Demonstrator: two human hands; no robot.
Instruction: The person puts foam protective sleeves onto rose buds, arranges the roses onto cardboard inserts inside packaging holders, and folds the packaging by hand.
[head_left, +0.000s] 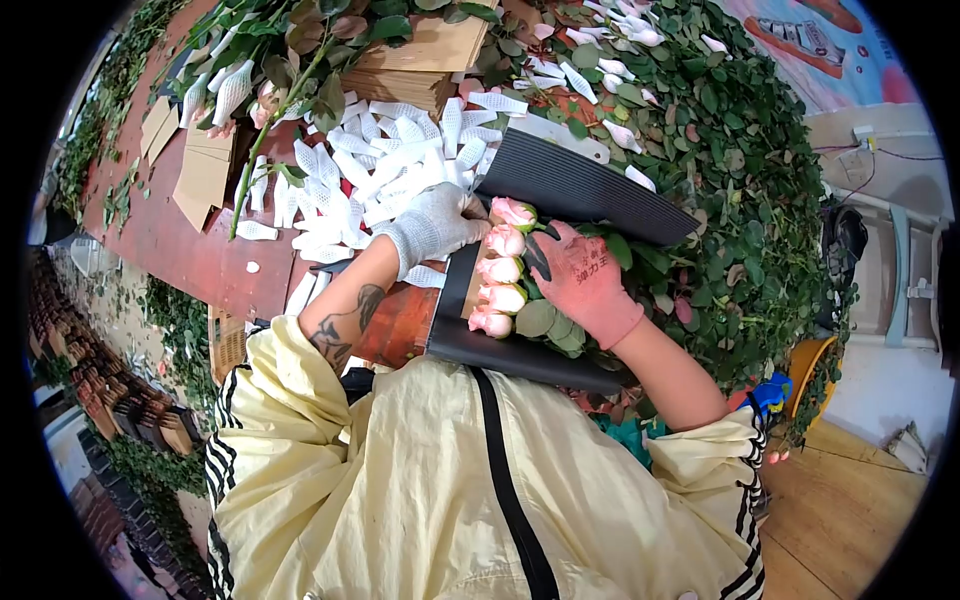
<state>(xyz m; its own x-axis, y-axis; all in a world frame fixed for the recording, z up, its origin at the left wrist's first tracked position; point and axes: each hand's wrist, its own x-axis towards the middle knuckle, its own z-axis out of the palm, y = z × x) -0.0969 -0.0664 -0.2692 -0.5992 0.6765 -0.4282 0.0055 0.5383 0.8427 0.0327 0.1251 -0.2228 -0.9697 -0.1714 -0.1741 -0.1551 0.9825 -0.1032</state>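
Several pink roses (501, 270) lie in a column, heads to the left, on a tan card liner inside a black corrugated sheet (590, 185). The sheet's upper flap stands raised and its lower edge lies nearest my body. My left hand (440, 228), in a whitish glove, is at the left edge of the sheet beside the top roses, its thumb and fingers bent and apart. In a pink glove with dark fingertips, my right hand (585, 275) closes over the stems just behind the upper rose heads; its grip is partly hidden by leaves.
White foam net sleeves (385, 160) are heaped on the reddish table (130, 235). Behind them stands a stack of tan cards (410, 75). A leafy green stem (285, 110) crosses the upper left. Dense rose foliage (720, 200) covers the right side, with more sleeved buds (620, 135).
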